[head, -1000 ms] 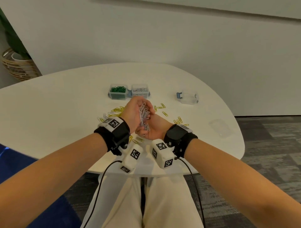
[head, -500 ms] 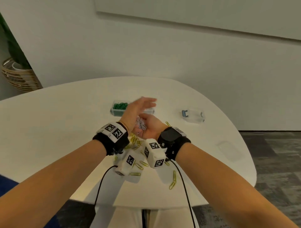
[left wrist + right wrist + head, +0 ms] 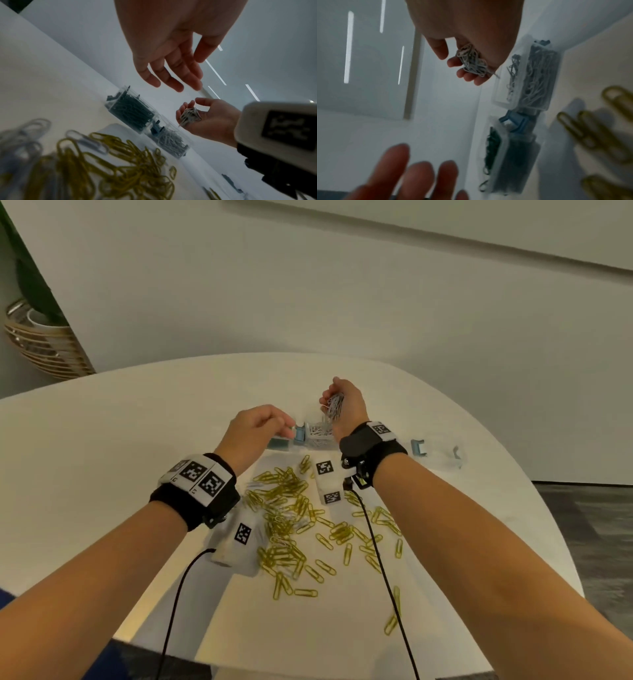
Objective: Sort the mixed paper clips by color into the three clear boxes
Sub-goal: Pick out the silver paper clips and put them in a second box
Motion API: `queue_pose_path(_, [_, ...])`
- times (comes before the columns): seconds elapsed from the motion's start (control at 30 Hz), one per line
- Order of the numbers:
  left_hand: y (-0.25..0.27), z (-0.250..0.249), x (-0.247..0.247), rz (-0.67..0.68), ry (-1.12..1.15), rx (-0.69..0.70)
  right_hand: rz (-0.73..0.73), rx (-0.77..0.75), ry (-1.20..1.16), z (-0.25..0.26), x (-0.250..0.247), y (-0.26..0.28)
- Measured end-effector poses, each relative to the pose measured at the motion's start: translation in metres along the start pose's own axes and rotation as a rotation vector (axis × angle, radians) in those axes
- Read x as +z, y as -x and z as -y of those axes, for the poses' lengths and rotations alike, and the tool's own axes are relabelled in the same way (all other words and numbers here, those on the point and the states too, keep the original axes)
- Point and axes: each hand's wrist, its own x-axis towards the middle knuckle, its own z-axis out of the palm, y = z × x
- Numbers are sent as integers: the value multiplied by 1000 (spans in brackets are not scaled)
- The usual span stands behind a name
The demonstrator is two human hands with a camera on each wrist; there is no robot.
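My right hand (image 3: 350,405) holds a bunch of white paper clips (image 3: 335,408) in its curled fingers, just above the clear box of white clips (image 3: 319,437). The right wrist view shows the same bunch (image 3: 471,61) in the palm beside that box (image 3: 528,82). My left hand (image 3: 259,426) hovers with relaxed, empty fingers (image 3: 171,75) over the box of green clips (image 3: 132,111), hiding most of it from the head view. A third clear box (image 3: 440,453) stands to the right. Yellow clips (image 3: 301,518) lie scattered in front.
A few white clips (image 3: 25,135) lie mixed at the left of the yellow pile. The white table (image 3: 102,457) curves away, its near edge close to my lap. A wicker basket (image 3: 44,347) stands on the floor far left. Wrist-camera cables hang over the clips.
The hands were pressed together over the clips near my body. They have parted: the right carried the white bunch forward over the white-clip box, the left moved out over the green box.
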Motion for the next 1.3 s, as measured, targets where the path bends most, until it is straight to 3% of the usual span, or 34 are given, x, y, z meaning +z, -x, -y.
queue_pose_path(0.13, [2,8,-16,184,-317,-144,-3,-94,152,-3,-5,0])
queue_pose_path(0.27, [18,9,-23,370,-715,-254,-23,-292,663,5,-6,8])
queue_pose_path(0.33, [29,14,-24,443,-828,-332,36,-374,869,8,-9,20])
queue_pose_path(0.43, [43,24,-27,482,-915,-420,95,-443,957,8,-22,42])
queue_pose_path(0.5, [51,30,-27,453,-942,-418,150,-416,1098,4,-35,54])
queue_pose_path(0.6, [57,32,-21,406,-927,-377,463,-162,1445,-10,-48,71])
queue_pose_path(0.63, [58,32,-19,401,-899,-359,498,-128,1539,-15,-49,75])
queue_pose_path(0.73, [59,32,-16,403,-819,-320,410,-202,1767,-17,-50,77])
queue_pose_path(0.83, [59,33,-17,382,-832,-312,469,-162,1953,-10,-58,76])
queue_pose_path(1.2, [54,37,-14,327,-845,-329,652,-64,2105,-1,-58,84])
queue_pose_path(1.3, [51,35,-12,329,-858,-344,526,-169,1754,18,-44,73])
